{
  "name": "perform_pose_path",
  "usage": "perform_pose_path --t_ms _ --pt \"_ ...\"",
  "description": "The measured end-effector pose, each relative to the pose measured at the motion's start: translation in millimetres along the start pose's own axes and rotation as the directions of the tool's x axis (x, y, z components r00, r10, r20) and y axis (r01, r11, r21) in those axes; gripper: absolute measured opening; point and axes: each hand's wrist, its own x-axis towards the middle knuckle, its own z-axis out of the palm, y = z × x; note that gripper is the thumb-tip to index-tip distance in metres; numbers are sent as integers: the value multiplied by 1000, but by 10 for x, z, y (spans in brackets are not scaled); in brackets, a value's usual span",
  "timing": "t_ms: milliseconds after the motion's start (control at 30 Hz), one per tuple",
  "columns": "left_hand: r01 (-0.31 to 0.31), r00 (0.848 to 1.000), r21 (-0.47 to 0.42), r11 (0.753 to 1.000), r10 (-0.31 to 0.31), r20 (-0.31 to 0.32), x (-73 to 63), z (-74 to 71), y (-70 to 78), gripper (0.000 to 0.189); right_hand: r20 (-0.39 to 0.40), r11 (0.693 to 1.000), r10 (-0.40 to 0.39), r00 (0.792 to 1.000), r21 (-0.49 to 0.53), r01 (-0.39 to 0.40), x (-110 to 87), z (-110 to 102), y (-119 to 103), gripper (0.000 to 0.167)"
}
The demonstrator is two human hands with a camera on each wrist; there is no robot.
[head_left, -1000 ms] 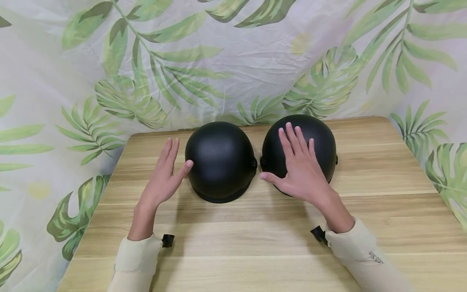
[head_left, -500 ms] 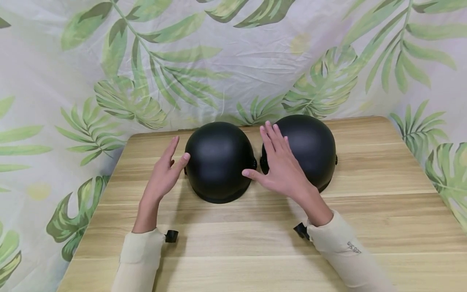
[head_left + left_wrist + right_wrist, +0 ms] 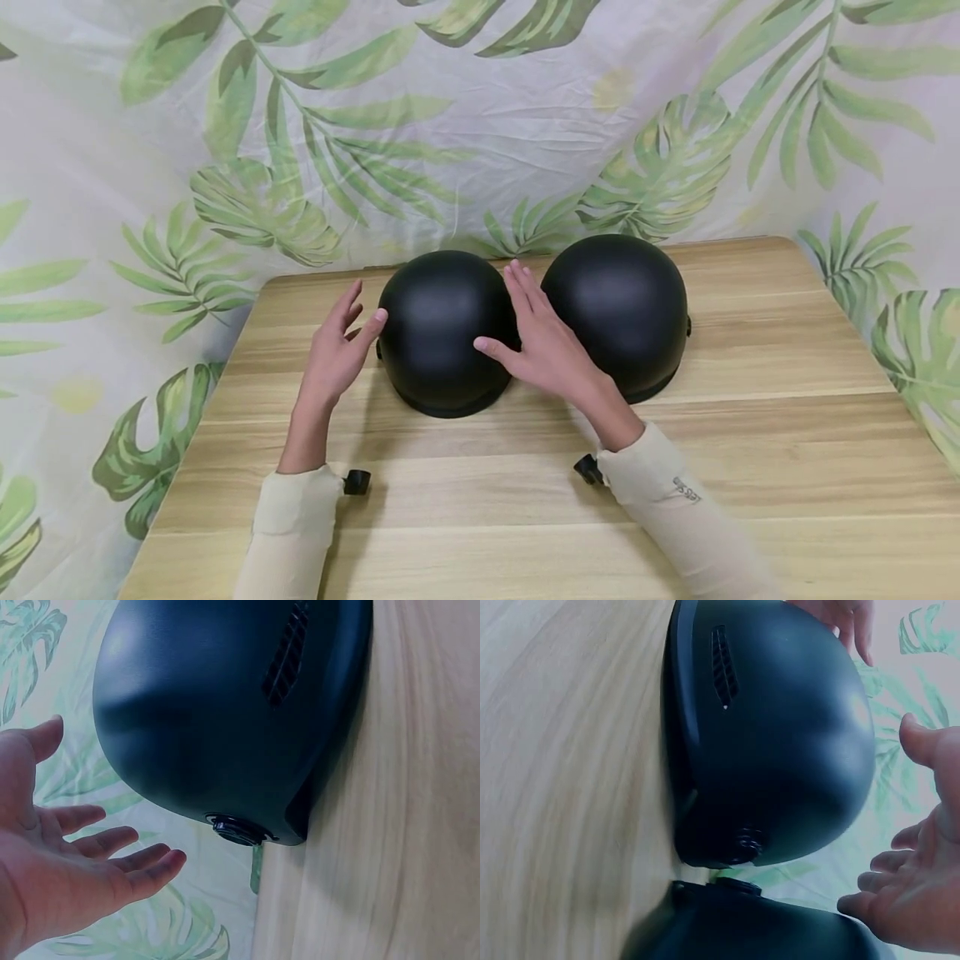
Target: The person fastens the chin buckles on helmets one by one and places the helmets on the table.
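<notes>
Two black helmets sit side by side on the wooden table, domes up. The left helmet [image 3: 442, 333] has my left hand [image 3: 337, 346] at its left side, with the fingers spread and relaxed. In the left wrist view a gap shows between that hand [image 3: 75, 855] and the shell. My right hand [image 3: 551, 342] is above the space between the left helmet and the right helmet [image 3: 626, 308], its fingers extended and thumb out. In the right wrist view this hand [image 3: 922, 877] stands apart from the left helmet [image 3: 780, 727]. Neither hand holds anything.
The helmets stand near the back edge of the wooden table [image 3: 465, 517]. Behind and at the sides hangs a leaf-patterned cloth [image 3: 510, 125]. A small black device [image 3: 358, 482] is at the left cuff, another black device [image 3: 588, 469] at the right cuff.
My right hand has moved left, from over the right helmet to beside the left one. My left hand has shifted slightly to the right. The helmets have stayed in place.
</notes>
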Motion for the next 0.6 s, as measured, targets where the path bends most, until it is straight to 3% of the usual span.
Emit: perform_pose_path --t_ms 300,600 --pt "-22 999 -42 999 21 -30 -55 6 -57 76 51 993 28 998 116 -34 65 96 78 98" --pt "-24 1000 -64 998 24 -9 -54 4 -111 78 25 980 63 998 190 -66 86 172 118 93"
